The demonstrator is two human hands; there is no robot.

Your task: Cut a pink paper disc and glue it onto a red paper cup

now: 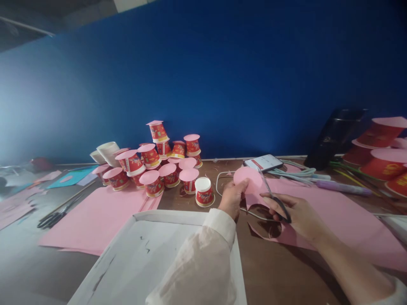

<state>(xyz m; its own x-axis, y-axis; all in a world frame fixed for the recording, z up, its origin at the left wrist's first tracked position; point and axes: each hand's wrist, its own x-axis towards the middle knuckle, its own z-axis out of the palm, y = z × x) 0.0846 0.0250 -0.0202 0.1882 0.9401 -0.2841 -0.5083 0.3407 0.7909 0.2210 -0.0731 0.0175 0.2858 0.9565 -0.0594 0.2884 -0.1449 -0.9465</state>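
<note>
My left hand [231,198] pinches a round-edged piece of pink paper [249,180] between thumb and fingers. In my right hand [294,212] are scissors [281,206], their black handle around my fingers and their blades upright at the right edge of the round piece. Below it hangs a curved strip of the same paper. A large pink sheet [340,212] with a cut-out edge lies under and beside my right hand. Just left of my left hand stands an upside-down red paper cup [204,192] with a bare white base.
Several red cups topped with pink discs [152,183] are stacked at the left. A white tray [149,216] lies in front, beside pink sheets [85,216] and other scissors [55,217]. Behind my hands are a phone [263,162] and coiled cable [294,173]. A black bottle [332,137] leans rightward.
</note>
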